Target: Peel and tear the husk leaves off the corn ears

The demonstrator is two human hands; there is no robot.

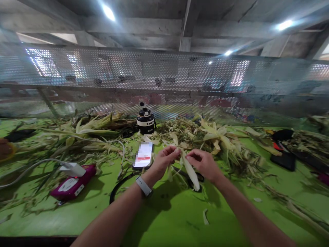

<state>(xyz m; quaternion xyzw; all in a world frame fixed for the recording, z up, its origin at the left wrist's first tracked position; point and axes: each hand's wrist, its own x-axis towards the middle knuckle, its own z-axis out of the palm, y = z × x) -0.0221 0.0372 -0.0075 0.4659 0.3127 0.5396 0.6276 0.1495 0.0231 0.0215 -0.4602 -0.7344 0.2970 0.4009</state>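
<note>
Pale strips of corn husk point(190, 172) hang between my two hands over the green table. My left hand point(164, 160), with a watch point(144, 186) on its wrist, pinches the husk near its upper end. On the other side, the fingers of my right hand point(204, 165) are closed at the husk's edge. Just beneath the husk lies a dark looped object, partly hidden, whose kind I cannot make out. A lit phone point(144, 155) lies flat to the left of my left hand.
A black-and-white bottle point(146, 121) stands at the back. Husk heaps lie left point(95, 128) and right point(218, 137) of it. A purple power strip point(73, 185) holds a white charger point(73, 169) at left. Behind rises a perforated metal screen point(167, 75). Another person's hand point(5, 150) shows at far left.
</note>
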